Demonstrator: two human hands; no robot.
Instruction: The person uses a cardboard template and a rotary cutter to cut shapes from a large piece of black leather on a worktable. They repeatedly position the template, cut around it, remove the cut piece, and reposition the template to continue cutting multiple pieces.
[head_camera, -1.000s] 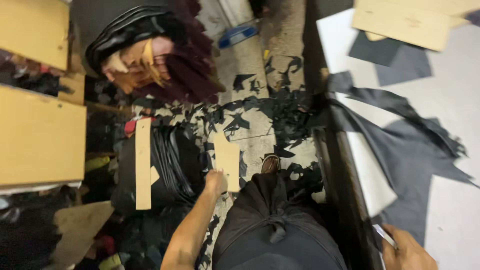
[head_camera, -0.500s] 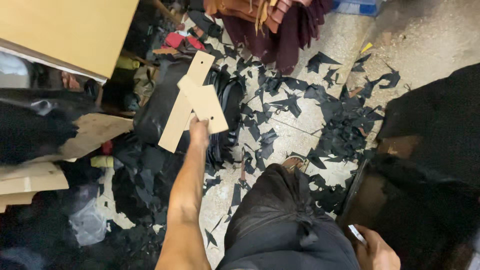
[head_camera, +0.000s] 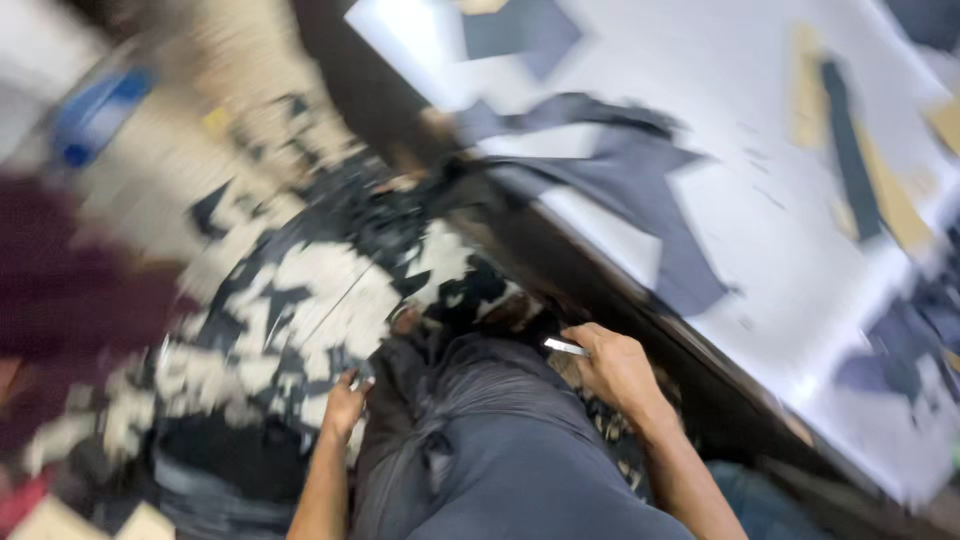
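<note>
Scrap-strewn floor (head_camera: 300, 290) below; right hand (head_camera: 615, 365) grips a small blade (head_camera: 563, 346), left hand (head_camera: 343, 405) looks empty, blurred.

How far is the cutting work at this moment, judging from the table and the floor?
Done: many dark scraps lie on the floor, and a large dark sheet on the white table has cut edges. In hand: the right hand grips a thin metal tool; the left hand hangs empty by the leg. Left: uncut dark pieces and tan pieces lie on the table.
</note>
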